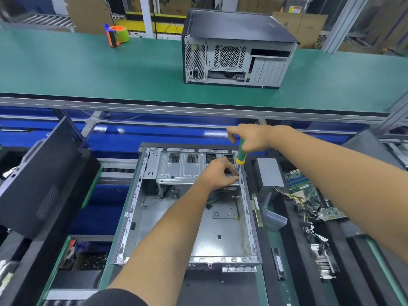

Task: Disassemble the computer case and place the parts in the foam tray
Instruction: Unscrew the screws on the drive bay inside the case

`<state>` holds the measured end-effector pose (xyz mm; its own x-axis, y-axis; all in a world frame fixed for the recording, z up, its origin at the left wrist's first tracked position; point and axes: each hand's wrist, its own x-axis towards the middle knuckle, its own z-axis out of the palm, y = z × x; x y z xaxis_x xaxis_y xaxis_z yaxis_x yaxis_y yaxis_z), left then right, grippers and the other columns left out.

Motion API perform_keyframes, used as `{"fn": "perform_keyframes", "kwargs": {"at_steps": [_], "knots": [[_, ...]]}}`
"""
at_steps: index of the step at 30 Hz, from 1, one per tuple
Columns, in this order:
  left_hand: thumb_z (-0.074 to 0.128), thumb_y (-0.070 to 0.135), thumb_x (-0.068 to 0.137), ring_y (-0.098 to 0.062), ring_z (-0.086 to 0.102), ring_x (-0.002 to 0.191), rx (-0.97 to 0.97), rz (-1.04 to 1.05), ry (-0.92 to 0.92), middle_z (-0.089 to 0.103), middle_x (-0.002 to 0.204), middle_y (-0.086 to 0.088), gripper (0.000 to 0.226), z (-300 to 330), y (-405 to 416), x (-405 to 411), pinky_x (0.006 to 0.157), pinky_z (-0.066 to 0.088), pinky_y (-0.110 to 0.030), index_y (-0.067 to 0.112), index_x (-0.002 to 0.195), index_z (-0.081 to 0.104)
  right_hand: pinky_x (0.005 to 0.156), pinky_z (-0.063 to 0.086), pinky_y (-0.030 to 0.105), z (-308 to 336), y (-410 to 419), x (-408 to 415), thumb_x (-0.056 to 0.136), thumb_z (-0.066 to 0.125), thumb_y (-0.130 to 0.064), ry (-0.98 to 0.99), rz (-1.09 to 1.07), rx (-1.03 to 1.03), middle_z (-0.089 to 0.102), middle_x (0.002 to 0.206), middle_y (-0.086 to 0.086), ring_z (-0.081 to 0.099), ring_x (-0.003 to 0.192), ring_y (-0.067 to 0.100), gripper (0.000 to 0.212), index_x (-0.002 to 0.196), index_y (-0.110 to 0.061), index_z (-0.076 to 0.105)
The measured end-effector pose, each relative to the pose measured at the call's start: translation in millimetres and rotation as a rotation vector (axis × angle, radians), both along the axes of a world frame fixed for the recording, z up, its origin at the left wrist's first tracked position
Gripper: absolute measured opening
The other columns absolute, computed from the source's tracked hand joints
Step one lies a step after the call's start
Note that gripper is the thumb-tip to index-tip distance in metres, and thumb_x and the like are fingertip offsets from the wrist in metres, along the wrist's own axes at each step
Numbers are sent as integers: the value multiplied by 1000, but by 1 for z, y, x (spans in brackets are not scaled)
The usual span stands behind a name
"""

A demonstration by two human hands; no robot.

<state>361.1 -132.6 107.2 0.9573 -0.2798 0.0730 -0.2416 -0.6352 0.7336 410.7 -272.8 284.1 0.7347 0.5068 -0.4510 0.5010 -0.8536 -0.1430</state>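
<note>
Metal computer case [187, 217] beneath both hands [217, 172]

- You are standing at a factory line station for computer hardware, not in a home or office.
- A long green conveyor belt [110, 69] is running across in front of you, edged by an aluminium rail [198, 107], and a closed computer tower [238, 49] is sitting on it.
- Flattened cardboard cartons [309, 25] and a roller track [44, 18] are lining the far side.
- An orange and green tape dispenser [117, 35] is lying on the belt.
- At your bench, an opened computer case [189, 208] is lying flat, with black foam trays [293, 217] on both sides holding a circuit board [309, 191] and cable bundles [309, 230].
</note>
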Motion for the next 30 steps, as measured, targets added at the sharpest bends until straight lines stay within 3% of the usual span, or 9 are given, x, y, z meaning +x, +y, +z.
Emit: {"fn": "perform_keyframes", "kwargs": {"at_steps": [4,7,11,15,18,20,24,27,30], "knots": [[80,27,83,-7,58,92,-11,12,-1,63,100,6,14,0,-2,0,82,43,-15,16,92,79,58,32,34,3,1,-2,102,41,-43,-227,85,-279,52,81,1,47,69,19,15,100,-28,39],[81,27,83,-8,59,92,-12,10,-6,64,100,4,15,-1,-2,1,82,46,-18,15,91,79,58,31,34,3,-1,1,101,43,-35,-183,115,-211,52,80,-2,46,70,21,8,99,-30,37],[82,24,82,-9,59,89,-18,14,-8,63,97,3,15,-2,-1,1,77,43,-10,13,90,78,59,29,34,-1,-4,-1,84,60,-11,-94,87,28,44,87,-8,42,71,25,24,102,-19,45],[82,27,82,-5,57,87,-16,32,-2,63,98,6,15,-3,-2,1,70,37,0,15,90,78,60,32,35,2,-3,0,95,49,-45,-191,109,-162,55,78,-3,46,67,19,19,90,-27,46],[81,26,82,-6,57,87,-14,28,-12,62,96,7,13,-3,-2,1,71,36,-1,15,89,78,63,35,37,-3,-4,3,91,53,-25,-127,115,-87,55,87,-2,51,73,25,5,92,-27,49],[82,23,82,-6,57,85,-26,21,-14,61,94,6,13,-3,-1,1,72,36,-1,13,88,78,62,37,38,-6,-5,2,84,57,-12,-102,125,-24,50,92,-3,52,76,28,17,94,-26,51],[82,24,82,-7,59,89,-17,20,-19,64,98,4,14,-3,-3,0,75,38,-5,13,90,79,58,33,34,-8,-8,1,90,63,-30,-122,118,-18,51,76,-11,47,69,21,17,94,-22,49],[81,26,82,-6,59,90,-15,23,-19,64,100,4,15,-2,-2,0,76,39,-5,15,91,79,57,33,33,-8,-10,2,91,62,-28,-148,150,10,60,85,3,48,71,22,15,90,-21,48],[80,26,83,-6,59,90,-21,14,-20,64,100,4,13,-2,-1,0,81,46,-15,16,91,79,57,31,33,-4,-14,0,91,59,-31,-226,157,7,60,87,0,51,74,22,14,89,-23,48]]}}
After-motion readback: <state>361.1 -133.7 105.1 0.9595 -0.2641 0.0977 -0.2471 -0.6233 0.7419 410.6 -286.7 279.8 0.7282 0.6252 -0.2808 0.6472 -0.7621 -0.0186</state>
